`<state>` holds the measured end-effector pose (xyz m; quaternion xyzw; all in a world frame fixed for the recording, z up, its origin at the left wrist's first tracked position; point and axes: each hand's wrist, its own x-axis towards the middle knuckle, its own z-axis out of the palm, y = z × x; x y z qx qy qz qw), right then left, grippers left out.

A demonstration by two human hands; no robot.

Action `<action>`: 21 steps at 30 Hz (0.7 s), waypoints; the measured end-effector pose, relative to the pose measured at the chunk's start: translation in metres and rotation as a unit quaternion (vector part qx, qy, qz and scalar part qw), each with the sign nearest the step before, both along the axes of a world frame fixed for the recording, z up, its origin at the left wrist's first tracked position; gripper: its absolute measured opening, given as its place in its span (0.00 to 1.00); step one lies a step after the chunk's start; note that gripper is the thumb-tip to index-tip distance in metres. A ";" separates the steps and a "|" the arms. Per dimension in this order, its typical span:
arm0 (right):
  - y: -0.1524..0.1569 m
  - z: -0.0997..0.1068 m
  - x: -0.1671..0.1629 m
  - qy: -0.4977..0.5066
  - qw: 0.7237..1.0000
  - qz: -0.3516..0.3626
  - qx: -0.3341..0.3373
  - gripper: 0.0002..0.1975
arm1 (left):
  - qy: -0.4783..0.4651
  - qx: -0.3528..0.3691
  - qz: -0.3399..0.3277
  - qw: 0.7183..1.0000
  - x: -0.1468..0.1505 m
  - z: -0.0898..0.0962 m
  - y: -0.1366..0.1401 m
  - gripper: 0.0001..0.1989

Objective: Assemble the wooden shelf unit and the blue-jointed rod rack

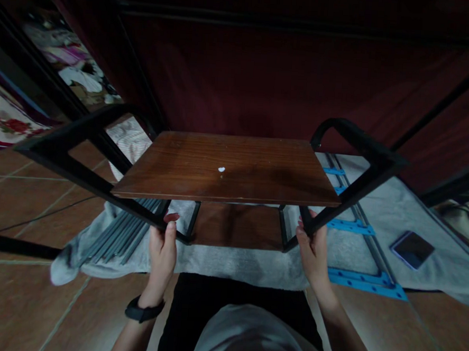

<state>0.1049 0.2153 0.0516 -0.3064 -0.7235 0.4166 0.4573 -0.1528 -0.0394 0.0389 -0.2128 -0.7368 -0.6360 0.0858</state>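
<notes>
A two-tier shelf rack stands in front of me, with a brown wood-grain upper board [227, 167] and a lower board [237, 226] between black side frames. A small white spot marks the upper board. My left hand [163, 250] is closed around the lower part of the left black frame [87, 172]. On the other side, my right hand [313, 252] grips the right black frame [361, 180]. Both thumbs show on the near side, while most of the fingers are hidden behind the bars.
Grey cloth [237, 263] lies under the rack. Several grey metal tubes [122, 232] rest on it at the left. At the right lie a blue-and-grey ladder-like frame [365, 279] and a phone [411, 249]. Dark red fabric [248, 81] hangs behind; brown tiles [16, 300] cover the floor.
</notes>
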 end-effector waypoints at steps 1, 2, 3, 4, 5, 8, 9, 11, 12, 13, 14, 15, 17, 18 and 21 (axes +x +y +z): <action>-0.001 -0.003 -0.001 -0.002 1.000 0.012 -0.020 0.23 | -0.017 0.001 -0.009 1.000 0.001 -0.003 0.001 0.22; -0.002 -0.004 -0.001 -0.001 0.999 0.022 -0.035 0.21 | -0.034 0.008 -0.014 0.999 0.002 -0.005 0.002 0.23; -0.002 -0.005 -0.002 0.000 0.999 0.028 -0.045 0.19 | -0.047 0.018 -0.016 0.999 0.003 -0.006 0.003 0.23; -0.003 -0.005 -0.002 0.001 0.998 0.031 -0.050 0.18 | -0.051 0.025 -0.015 0.998 0.004 -0.006 0.004 0.23; -0.004 -0.005 -0.003 0.000 0.998 0.032 -0.051 0.16 | -0.047 0.028 -0.010 0.998 0.005 -0.005 0.005 0.23; -0.007 -0.002 -0.005 -0.013 0.998 0.027 -0.046 0.13 | -0.028 0.028 0.012 0.999 0.004 0.000 0.009 0.20; -0.007 -0.001 -0.006 -0.018 0.998 0.027 -0.045 0.13 | -0.024 0.026 0.019 0.999 0.003 0.002 0.010 0.20; -0.008 0.000 -0.007 -0.029 0.998 0.025 -0.042 0.12 | -0.015 0.021 0.034 0.999 0.002 0.005 0.010 0.19; -0.009 0.000 -0.007 -0.033 0.998 0.023 -0.040 0.12 | -0.009 0.017 0.041 0.999 0.001 0.006 0.010 0.19; -0.009 0.001 -0.007 -0.036 0.998 0.021 -0.037 0.11 | -0.003 0.013 0.047 0.999 0.001 0.006 0.010 0.19; -0.010 0.001 -0.007 -0.037 0.999 0.019 -0.034 0.11 | 0.001 0.009 0.050 0.999 0.001 0.006 0.009 0.19; -0.011 0.002 -0.007 -0.036 0.999 0.016 -0.030 0.11 | 0.003 0.006 0.051 0.999 0.002 0.006 0.008 0.19; -0.012 0.004 -0.007 -0.028 0.999 0.009 -0.029 0.11 | 0.008 -0.002 0.050 0.999 0.003 0.006 0.007 0.19; -0.013 0.005 -0.007 -0.022 0.999 0.004 -0.031 0.11 | 0.011 -0.007 0.049 0.999 0.003 0.006 0.007 0.19; -0.015 0.009 -0.007 0.008 0.999 -0.013 -0.047 0.12 | 0.025 -0.028 0.045 0.998 0.005 0.007 0.010 0.19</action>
